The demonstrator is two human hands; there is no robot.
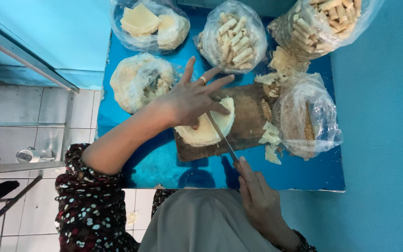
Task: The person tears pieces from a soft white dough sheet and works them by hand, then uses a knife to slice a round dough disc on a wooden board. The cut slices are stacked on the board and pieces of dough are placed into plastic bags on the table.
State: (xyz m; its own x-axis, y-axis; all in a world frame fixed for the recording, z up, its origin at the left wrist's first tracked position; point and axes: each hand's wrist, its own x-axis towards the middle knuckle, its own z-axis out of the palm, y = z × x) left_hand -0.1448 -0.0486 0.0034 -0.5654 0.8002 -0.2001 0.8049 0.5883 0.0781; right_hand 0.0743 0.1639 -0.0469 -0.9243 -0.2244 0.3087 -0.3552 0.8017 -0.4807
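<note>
The left hand (193, 99) lies flat with its fingers spread wide on a round stack of thin pale dough sheets (206, 125), pressing down on it and gripping nothing. A ring sits on one finger. The right hand (257, 196) is curled tight round the handle of a long thin metal knife (221, 135), and the blade lies slanting across the stack, just under the left fingers. The stack rests on a dark brown wooden cutting board (248, 121), which lies on a shiny blue worktop (173, 163). Small pale cut-off scraps of dough (270, 140) lie at the right edge of the board, some touching it. Clear plastic bags stand around the board: one bag of flat pale sheets (149, 23) at the far left, one bag of small rolled pastry sticks (232, 39) in the middle, a fuller bag of rolled sticks (323, 23) at the far right, a crumpled bag with pale dough inside (138, 80) just beside the left hand, and a nearly empty bag with brown crumbs (309, 116) to the right of the board.
</note>
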